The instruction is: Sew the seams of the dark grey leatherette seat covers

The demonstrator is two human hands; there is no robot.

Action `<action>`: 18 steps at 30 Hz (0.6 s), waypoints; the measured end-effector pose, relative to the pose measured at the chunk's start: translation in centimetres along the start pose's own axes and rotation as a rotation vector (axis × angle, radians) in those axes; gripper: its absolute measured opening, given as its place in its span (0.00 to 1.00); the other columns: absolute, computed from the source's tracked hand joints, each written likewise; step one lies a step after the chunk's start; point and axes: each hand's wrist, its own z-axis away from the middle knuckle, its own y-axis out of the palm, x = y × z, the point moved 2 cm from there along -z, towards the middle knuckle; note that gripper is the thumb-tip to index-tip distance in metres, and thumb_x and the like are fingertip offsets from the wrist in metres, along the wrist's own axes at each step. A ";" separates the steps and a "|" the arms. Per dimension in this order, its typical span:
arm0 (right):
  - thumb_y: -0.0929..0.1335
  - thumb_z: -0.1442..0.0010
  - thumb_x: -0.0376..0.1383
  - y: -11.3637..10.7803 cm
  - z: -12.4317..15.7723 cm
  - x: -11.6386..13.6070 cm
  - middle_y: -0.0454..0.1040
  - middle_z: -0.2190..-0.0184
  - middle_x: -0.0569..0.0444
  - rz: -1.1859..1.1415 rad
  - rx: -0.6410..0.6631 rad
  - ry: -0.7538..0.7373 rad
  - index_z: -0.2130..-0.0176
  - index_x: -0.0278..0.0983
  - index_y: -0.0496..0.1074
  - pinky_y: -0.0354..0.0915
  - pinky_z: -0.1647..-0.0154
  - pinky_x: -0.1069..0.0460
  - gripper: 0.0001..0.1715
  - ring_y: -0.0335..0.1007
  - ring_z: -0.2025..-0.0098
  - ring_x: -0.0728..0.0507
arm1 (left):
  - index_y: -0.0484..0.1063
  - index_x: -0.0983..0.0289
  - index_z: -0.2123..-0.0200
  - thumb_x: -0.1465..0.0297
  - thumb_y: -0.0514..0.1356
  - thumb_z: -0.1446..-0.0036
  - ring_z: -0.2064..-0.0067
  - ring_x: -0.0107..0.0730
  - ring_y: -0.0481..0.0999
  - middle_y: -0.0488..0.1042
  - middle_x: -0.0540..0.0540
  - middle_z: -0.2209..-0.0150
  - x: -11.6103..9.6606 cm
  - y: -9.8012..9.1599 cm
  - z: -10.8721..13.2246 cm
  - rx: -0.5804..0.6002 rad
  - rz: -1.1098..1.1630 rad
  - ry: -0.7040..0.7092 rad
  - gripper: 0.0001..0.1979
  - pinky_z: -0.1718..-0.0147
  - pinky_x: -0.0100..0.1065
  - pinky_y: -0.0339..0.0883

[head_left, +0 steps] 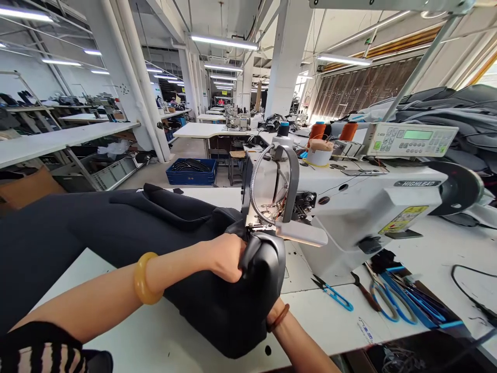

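Observation:
A large black cover piece [147, 228], smooth and leather-like in places, drapes over the table from the far left up to the needle area of a white sewing machine [334, 202]. My left hand [229, 256], below a yellow bangle, is closed with its fingers curled into the cover just in front of the machine's presser foot. A bunched, shiny fold of the cover rises beside that hand. My right hand [276, 310] reaches in under this fold from the lower right; only its wrist side shows, and the fingers are hidden by the material.
Blue thread snips [333, 293] and blue-handled scissors [388, 298] lie right of the cover. A control panel [411, 140] and orange thread cones [317, 133] top the machine. A blue crate [191, 171] stands on the floor beyond. Grey pieces [446, 119] are heaped at right.

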 end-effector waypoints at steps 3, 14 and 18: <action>0.76 0.73 0.53 -0.5 -0.2 0.0 0.61 0.89 0.59 -0.070 -0.070 0.030 0.85 0.45 0.64 0.72 0.74 0.44 0.23 0.68 0.80 0.40 | 0.67 0.62 0.76 0.70 0.59 0.63 0.72 0.39 0.75 0.75 0.55 0.77 -0.2 -0.1 -0.2 -0.007 0.009 0.024 0.06 0.72 0.33 0.68; 0.75 0.65 0.52 -0.2 0.9 0.9 0.69 0.85 0.54 -0.035 0.032 0.021 0.85 0.44 0.62 0.72 0.74 0.44 0.23 0.70 0.77 0.40 | 0.66 0.62 0.76 0.69 0.59 0.63 0.72 0.40 0.76 0.73 0.53 0.77 -0.5 0.4 -0.2 -0.060 -0.036 0.027 0.07 0.71 0.33 0.68; 0.77 0.65 0.49 0.7 1.3 1.3 0.61 0.88 0.59 -0.068 0.058 0.016 0.85 0.42 0.58 0.70 0.76 0.50 0.27 0.65 0.81 0.47 | 0.65 0.62 0.72 0.69 0.59 0.65 0.72 0.36 0.74 0.72 0.51 0.76 -0.1 1.2 -0.5 -0.188 -0.052 0.076 0.11 0.70 0.31 0.67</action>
